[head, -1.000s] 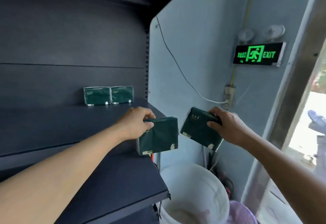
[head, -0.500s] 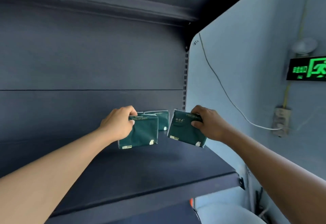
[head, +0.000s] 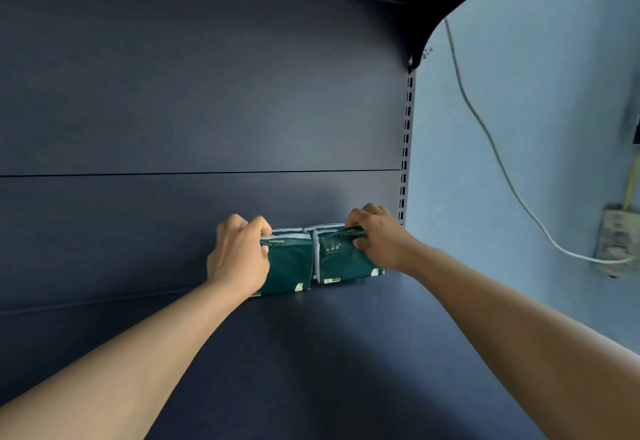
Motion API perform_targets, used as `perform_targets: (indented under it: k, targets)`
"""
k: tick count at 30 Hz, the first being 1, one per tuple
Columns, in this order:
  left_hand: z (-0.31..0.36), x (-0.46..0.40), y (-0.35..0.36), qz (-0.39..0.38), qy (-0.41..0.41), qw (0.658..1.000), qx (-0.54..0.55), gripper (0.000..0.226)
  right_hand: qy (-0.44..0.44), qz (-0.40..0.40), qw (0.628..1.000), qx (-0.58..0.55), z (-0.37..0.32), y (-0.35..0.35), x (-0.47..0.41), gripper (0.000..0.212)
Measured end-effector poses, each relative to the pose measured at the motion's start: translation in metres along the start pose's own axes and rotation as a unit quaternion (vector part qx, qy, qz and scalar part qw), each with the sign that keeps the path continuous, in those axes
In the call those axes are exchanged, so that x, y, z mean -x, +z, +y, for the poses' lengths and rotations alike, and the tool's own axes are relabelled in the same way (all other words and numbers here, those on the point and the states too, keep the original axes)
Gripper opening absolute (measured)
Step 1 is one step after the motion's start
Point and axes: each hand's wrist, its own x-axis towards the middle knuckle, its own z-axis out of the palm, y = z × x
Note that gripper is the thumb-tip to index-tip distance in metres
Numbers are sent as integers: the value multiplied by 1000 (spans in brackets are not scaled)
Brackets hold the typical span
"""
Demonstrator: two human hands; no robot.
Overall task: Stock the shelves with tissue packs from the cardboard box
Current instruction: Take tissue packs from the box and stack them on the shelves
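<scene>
Two dark green tissue packs stand upright side by side at the back of the dark shelf board (head: 346,353), near its right end. My left hand (head: 239,256) grips the top left corner of the left pack (head: 289,266). My right hand (head: 375,237) pinches the top right corner of the right pack (head: 341,261). Directly behind these two, only the pale top edges of two more packs (head: 311,229) show against the back panel. The cardboard box is out of view.
The shelf's dark back panel (head: 207,110) rises behind the packs, with a slotted upright (head: 406,162) at its right edge. Another shelf overhangs at the top. To the right is a pale blue wall with a white cable (head: 491,148) running down to a socket (head: 616,242).
Both hands have carried their packs from the shelf's front to its back and set them down upright in front of the two packs standing there. The camera has come closer and turned left.
</scene>
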Motion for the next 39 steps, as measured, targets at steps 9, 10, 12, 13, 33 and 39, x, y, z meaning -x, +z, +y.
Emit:
perform_targets:
  k: [9, 10, 12, 13, 33, 39]
  targets:
    - [-8, 3, 16, -39, -54, 998, 3, 68, 55, -25, 997, 50, 4, 15, -1, 77]
    - [-7, 3, 16, -44, -59, 997, 1, 66, 63, -31, 996, 50, 4, 16, -1, 77]
    - [-4, 1, 18, -40, -69, 997, -4, 59, 64, -33, 996, 57, 2, 19, -4, 69]
    - [-2, 1, 19, -34, -72, 997, -6, 56, 61, -30, 996, 60, 1, 21, -6, 64]
    - [27, 36, -41, -36, 14, 999, -39, 56, 15, 7, 991, 129, -32, -49, 66, 70]
    - [84, 102, -84, -56, 92, 994, 10, 43, 60, 31, 991, 114, -42, -111, 155, 61]
